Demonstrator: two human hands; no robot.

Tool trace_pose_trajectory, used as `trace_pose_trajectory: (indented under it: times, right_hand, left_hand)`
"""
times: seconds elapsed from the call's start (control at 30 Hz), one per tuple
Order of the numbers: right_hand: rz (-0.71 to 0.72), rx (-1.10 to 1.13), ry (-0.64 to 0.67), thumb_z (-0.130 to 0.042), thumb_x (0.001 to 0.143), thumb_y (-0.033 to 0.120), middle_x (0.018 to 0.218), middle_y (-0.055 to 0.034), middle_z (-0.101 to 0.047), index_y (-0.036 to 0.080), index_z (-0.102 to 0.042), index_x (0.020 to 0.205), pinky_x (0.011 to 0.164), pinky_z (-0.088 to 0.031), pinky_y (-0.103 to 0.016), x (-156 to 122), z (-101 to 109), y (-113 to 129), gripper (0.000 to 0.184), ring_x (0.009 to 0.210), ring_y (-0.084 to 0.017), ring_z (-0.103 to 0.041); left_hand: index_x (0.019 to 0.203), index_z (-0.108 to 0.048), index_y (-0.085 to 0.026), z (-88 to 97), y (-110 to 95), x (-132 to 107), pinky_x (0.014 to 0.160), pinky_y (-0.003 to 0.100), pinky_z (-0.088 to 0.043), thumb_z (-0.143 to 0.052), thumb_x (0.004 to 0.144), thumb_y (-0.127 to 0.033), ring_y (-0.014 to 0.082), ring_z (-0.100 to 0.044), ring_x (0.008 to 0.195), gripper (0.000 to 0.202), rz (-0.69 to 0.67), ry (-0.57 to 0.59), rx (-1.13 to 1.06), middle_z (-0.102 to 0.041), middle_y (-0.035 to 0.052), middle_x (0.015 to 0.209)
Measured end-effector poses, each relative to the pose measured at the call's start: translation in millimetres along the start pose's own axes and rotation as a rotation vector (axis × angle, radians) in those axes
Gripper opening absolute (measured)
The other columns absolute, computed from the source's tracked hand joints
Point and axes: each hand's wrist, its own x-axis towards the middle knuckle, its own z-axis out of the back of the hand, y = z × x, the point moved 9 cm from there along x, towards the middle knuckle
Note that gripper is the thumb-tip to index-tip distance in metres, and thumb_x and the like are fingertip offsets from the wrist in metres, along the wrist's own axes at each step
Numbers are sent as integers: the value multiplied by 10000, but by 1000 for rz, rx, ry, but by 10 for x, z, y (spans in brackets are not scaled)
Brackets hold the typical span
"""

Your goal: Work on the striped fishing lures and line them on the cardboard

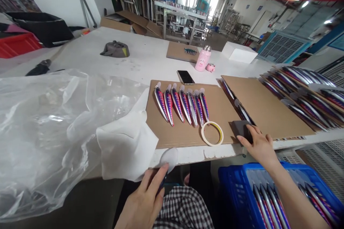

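l hand [142,200], r hand [259,146] at table edge [182,156]

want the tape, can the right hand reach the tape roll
Probably yes: the right hand rests on a dark block close to the tape roll, with only bare cardboard between them.

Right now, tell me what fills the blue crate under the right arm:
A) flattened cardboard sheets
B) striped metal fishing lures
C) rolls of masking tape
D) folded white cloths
B: the blue plastic crate below the right forearm holds rows of silver fishing lures striped in pink and blue.
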Motion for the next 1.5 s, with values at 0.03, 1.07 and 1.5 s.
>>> trace_pose_trajectory:
  times: [0.03, 1.07, 1.5]
  right_hand:
    - [-3, 9, -4, -344, 852, 513, 1239, -174, -564, 160, -484, 1194, 914, -347, -536, 12, 27, 0, 511, 1087, -339, -561]
    - [673, 457, 359, -544, 677, 157, 1296, -83, -505, 205, -566, 1152, 990, -397, -458, -787, 564, 2371, 478, 1176, -289, -419]
    - [590, 456, 329, -536, 688, 161, 1319, -91, -488, 199, -569, 1158, 1006, -367, -483, -717, 544, 2311, 473, 1198, -300, -400]
  left_hand:
    - [1371, -298, -327, -8, 3, -1, 638, 234, -577, -340, 901, -165, 170, -685, 861, 500, -4, 3, 12, -573, 55, 1135]
    - [1425, -180, -300, -126, -28, -13, 533, 219, -568, -371, 857, -123, 173, -697, 768, 625, -29, 107, 50, -579, 84, 1118]
    - [1394, -241, -276, -59, -31, 0, 526, 178, -562, -381, 856, -128, 146, -699, 733, 575, -31, 56, 50, -592, 60, 1076]
